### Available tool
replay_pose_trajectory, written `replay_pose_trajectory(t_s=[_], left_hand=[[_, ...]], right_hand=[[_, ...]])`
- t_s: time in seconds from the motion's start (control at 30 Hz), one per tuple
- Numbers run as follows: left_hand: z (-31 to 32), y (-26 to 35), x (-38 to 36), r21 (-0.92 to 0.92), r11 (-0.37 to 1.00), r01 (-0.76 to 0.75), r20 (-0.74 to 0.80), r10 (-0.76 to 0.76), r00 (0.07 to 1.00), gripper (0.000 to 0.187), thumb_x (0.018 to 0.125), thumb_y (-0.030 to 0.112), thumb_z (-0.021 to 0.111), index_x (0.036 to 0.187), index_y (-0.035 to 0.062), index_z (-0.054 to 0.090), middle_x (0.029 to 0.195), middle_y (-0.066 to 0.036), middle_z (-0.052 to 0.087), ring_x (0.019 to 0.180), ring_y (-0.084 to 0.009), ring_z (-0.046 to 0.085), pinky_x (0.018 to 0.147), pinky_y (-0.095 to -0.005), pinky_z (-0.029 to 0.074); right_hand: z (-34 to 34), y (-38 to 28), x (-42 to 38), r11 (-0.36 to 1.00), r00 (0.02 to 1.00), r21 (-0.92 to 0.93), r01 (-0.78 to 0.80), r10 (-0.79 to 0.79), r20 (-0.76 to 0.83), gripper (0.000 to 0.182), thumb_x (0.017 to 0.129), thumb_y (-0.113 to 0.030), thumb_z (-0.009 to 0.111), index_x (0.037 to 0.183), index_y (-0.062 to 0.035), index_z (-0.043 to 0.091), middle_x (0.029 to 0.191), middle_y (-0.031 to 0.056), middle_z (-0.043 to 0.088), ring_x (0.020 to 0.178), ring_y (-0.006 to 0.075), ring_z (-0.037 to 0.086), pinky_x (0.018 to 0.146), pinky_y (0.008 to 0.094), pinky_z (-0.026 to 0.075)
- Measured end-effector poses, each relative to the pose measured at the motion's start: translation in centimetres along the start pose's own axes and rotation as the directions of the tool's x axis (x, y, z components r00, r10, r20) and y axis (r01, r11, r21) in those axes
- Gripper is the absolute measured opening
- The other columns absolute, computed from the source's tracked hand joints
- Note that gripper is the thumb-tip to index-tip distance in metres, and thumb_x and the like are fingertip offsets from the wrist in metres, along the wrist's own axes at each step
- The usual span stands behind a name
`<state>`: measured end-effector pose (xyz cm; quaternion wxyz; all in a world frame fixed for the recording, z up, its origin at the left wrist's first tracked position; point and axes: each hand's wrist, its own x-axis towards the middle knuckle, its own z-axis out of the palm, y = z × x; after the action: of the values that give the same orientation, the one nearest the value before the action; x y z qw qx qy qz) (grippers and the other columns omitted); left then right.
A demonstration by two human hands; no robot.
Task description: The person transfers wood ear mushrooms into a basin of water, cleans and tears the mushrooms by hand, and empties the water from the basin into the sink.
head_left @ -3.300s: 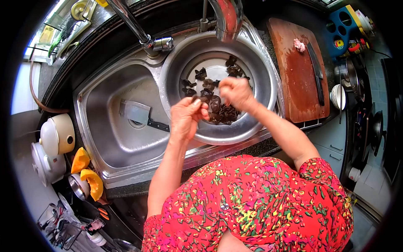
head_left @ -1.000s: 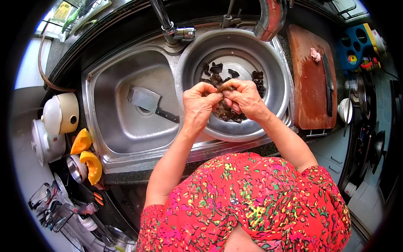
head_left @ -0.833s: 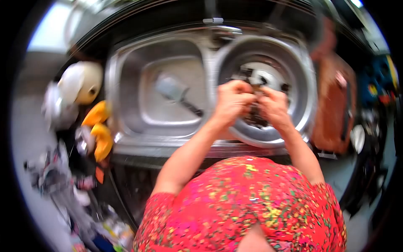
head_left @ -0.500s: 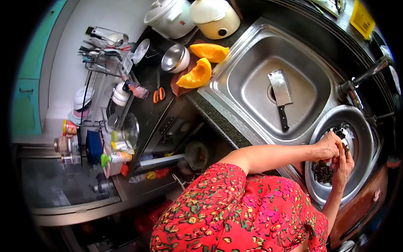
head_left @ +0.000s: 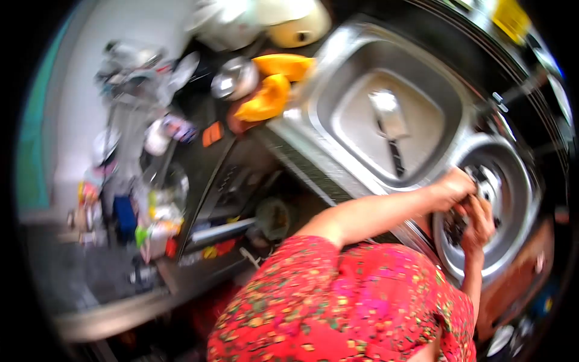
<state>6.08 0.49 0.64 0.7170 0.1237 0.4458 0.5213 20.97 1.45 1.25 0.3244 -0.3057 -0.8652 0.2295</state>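
Note:
My left hand and my right hand meet over a round metal basin. Both have their fingers bent and pinched together at what looks like a small dark piece of food; blur and the fingers hide most of it. Dark, wet-looking pieces lie in the basin below, with something whitish at its far side. Beside the basin, a cleaver with a black handle lies flat in the steel sink, apart from both hands.
Two orange pumpkin pieces and a metal bowl are on the counter left of the sink. Orange-handled scissors lie nearby. A faucet stands behind the basin. A brown board is at the right.
The view has shifted and blurred, so everything sits a little further left. My hands remain together over the basin, fingers still pinched. The cleaver stays in the sink.

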Motion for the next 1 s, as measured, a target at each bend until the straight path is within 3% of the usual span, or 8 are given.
replay_pose_trajectory(t_s=[0.1,0.2,0.33,0.4,0.5,0.67,0.77,1.0], left_hand=[[-0.6,0.8,-1.4,-0.077,0.991,0.108,0.142,-0.096,0.985,0.015,0.081,0.008,0.053,0.088,-0.0051,0.057,0.075,-0.012,0.058,0.06,-0.0178,0.058,0.052,-0.0276,0.05],[0.0,0.6,-1.7,0.121,0.988,0.1,0.029,-0.105,0.994,0.018,0.086,0.013,0.049,0.09,-0.0031,0.057,0.072,-0.009,0.058,0.052,-0.0133,0.056,0.046,-0.0239,0.049],[0.7,-0.7,-1.8,0.171,0.985,0.037,0.117,-0.057,0.991,0.02,0.086,0.013,0.05,0.095,-0.0034,0.056,0.077,-0.01,0.06,0.058,-0.0152,0.055,0.051,-0.025,0.046],[0.8,0.4,-1.6,0.161,0.986,0.033,0.15,-0.058,0.987,0.019,0.085,0.013,0.052,0.094,-0.0032,0.057,0.075,-0.009,0.06,0.057,-0.0146,0.054,0.05,-0.025,0.046],[2.2,0.5,-1.7,0.235,0.969,0.082,0.129,-0.115,0.985,0.017,0.081,0.011,0.057,0.091,-0.0034,0.057,0.073,-0.009,0.06,0.054,-0.0141,0.054,0.048,-0.0244,0.045],[2.3,0.4,-1.9,0.306,0.952,0.006,0.174,-0.062,0.983,0.015,0.078,0.005,0.06,0.09,-0.004,0.058,0.071,-0.007,0.059,0.054,-0.0113,0.055,0.048,-0.0212,0.046],[2.2,1.1,-1.5,0.279,0.948,0.154,0.209,-0.217,0.953,0.008,0.08,0.002,0.057,0.086,-0.0031,0.056,0.069,-0.008,0.058,0.051,-0.0117,0.053,0.046,-0.0222,0.043],[1.6,0.7,-0.9,0.188,0.967,0.172,0.238,-0.215,0.947,0.012,0.083,0.008,0.055,0.086,-0.0033,0.055,0.069,-0.008,0.058,0.052,-0.0119,0.052,0.046,-0.0226,0.043]], right_hand=[[-1.4,-3.3,1.0,0.974,0.982,0.126,-0.188,0.19,-0.003,0.015,0.074,-0.002,0.053,0.086,0.0003,0.062,0.093,0.015,0.06,0.088,0.0259,0.058,0.077,0.0329,0.045],[-1.3,-1.5,0.0,0.858,0.92,0.36,-0.365,0.391,0.001,0.01,0.073,-0.008,0.06,0.075,0.0007,0.058,0.081,0.0087,0.058,0.075,0.0174,0.059,0.067,0.0291,0.046],[-1.1,-1.2,-1.2,0.305,0.718,0.803,-0.512,0.665,0.206,0.014,0.075,0.001,0.058,0.086,0.0026,0.05,0.075,0.0069,0.056,0.063,0.0111,0.057,0.057,0.0233,0.047],[-1.4,-1.9,0.3,0.307,0.715,0.797,-0.521,0.667,0.21,0.018,0.075,0.003,0.056,0.092,0.0034,0.051,0.076,0.008,0.057,0.064,0.0124,0.058,0.057,0.0239,0.047],[-1.1,-1.0,-0.8,0.76,0.823,0.444,-0.475,0.562,-0.082,0.008,0.079,-0.003,0.053,0.079,0.004,0.055,0.068,0.0093,0.059,0.06,0.0099,0.057,0.056,0.0268,0.046],[-2.6,-2.0,0.0,0.653,0.749,0.463,-0.599,0.661,0.036,0.016,0.083,-0.007,0.05,0.073,0.0042,0.053,0.059,0.0111,0.058,0.052,0.0124,0.057,0.049,0.0252,0.045],[-3.4,-1.9,0.7,0.137,0.695,0.859,-0.494,0.656,0.295,0.03,0.089,-0.021,0.048,0.069,0.0021,0.051,0.055,0.0058,0.054,0.046,0.0127,0.054,0.042,0.0236,0.041],[-2.6,-0.2,-0.9,-0.143,0.625,0.845,-0.516,0.612,0.485,0.016,0.085,-0.016,0.054,0.083,0.0,0.055,0.062,0.0042,0.053,0.044,0.0053,0.042,0.037,0.0195,0.036]])
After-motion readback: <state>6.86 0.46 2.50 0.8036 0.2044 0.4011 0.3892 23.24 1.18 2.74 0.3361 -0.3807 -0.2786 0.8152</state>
